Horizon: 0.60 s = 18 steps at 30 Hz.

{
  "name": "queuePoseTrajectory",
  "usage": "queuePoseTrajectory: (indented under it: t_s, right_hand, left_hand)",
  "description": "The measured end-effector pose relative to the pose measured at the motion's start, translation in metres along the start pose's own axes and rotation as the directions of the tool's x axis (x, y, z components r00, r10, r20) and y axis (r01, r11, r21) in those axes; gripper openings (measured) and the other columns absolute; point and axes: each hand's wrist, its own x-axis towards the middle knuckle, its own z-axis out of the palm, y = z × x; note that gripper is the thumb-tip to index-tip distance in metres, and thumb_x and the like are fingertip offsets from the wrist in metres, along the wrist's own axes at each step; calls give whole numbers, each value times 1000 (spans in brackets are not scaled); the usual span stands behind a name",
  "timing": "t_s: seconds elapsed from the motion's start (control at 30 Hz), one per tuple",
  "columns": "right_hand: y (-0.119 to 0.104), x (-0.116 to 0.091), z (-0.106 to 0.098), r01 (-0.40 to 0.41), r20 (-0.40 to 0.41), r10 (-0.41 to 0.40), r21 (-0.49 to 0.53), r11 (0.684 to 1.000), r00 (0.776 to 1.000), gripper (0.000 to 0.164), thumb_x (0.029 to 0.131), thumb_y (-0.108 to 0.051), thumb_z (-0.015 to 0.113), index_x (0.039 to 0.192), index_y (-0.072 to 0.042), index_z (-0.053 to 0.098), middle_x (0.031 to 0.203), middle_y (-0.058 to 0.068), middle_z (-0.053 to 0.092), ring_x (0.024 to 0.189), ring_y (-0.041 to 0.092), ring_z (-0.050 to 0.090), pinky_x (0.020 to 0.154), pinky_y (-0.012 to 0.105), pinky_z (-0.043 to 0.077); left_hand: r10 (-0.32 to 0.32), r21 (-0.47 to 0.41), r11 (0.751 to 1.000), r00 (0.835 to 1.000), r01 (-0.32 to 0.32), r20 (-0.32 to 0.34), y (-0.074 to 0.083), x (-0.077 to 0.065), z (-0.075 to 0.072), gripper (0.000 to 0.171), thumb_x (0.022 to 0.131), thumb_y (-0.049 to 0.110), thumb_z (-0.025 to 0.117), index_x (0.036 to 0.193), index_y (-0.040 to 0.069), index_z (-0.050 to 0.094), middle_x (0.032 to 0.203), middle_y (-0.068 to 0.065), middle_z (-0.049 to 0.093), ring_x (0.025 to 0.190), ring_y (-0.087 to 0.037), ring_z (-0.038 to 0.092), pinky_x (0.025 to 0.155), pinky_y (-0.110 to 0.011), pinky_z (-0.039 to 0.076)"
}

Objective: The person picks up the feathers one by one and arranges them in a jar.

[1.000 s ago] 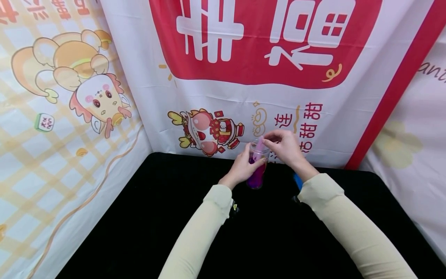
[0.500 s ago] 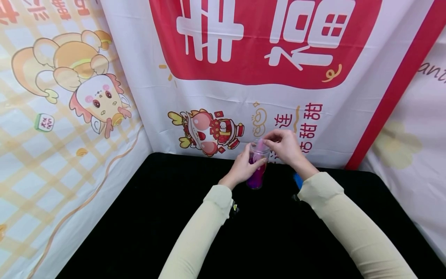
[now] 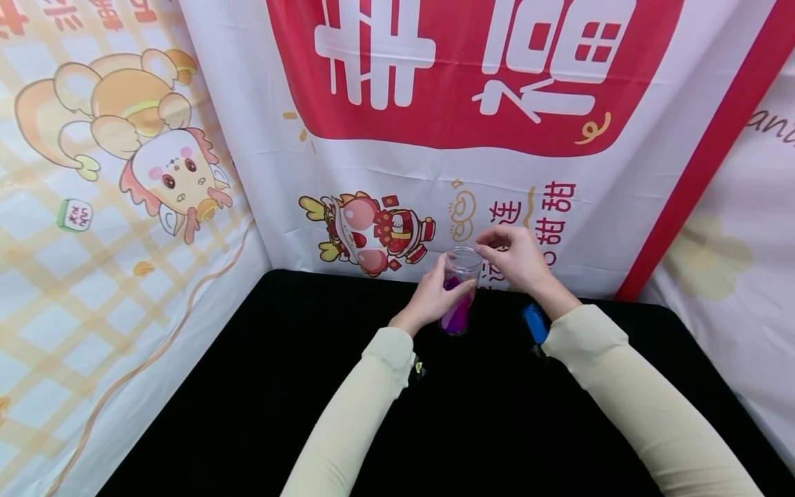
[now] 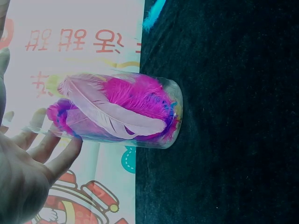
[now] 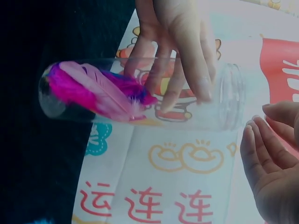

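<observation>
A clear open-topped jar (image 3: 464, 262) stands upright at the back of the black table, with magenta, purple and blue feathers (image 3: 456, 319) in its lower part. My left hand (image 3: 431, 295) grips the jar's side, thumb across the front and fingers behind. Inside, a pale pink feather (image 4: 112, 114) lies slanted against the wall in the left wrist view. My right hand (image 3: 517, 259) hovers just right of the rim, holding nothing; the right wrist view shows its thumb and bent fingers (image 5: 254, 161) apart beside the jar's mouth.
On the black tabletop (image 3: 497, 414), a blue feather (image 3: 535, 324) lies to the right of the jar, close under my right wrist. A printed white and red cloth (image 3: 385, 166) hangs directly behind the table's back edge. Another printed cloth (image 3: 124, 276) hangs at the left.
My right hand has let go of the pale pink feather, which has dropped into the jar. That hand has moved slightly right, away from the rim. The left hand keeps its grip.
</observation>
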Motion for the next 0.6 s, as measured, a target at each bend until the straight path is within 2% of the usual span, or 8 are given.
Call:
queuePoseTrajectory:
  t_s: [0.27,0.37,0.6]
  right_hand:
    - [7,-7,-16,-5,15,6,-55,998,1000,16,96,-19,75,105,-6,76,98,9,75,88,21,68,71,29,53]
    - [15,-11,-20,1,34,1,-55,999,999,17,96,-17,74,106,-3,75,99,11,75,89,23,69,72,27,53]
    - [38,-23,-24,-22,54,25,-52,998,998,19,96,-14,74,108,0,73,99,16,74,87,26,67,65,22,53]
  left_hand:
    - [0,-35,999,1000,-1,-11,-1,1,0,84,96,53,68,158,13,28,149,-12,51,137,-24,51,114,-40,41]
    - [2,-34,999,1000,-3,-19,-1,2,0,85,95,53,69,158,12,28,149,-13,52,137,-25,52,113,-41,42]
    - [-4,-41,999,1000,4,-7,0,1,2,84,95,54,68,158,13,29,148,-13,52,136,-25,54,112,-39,43]
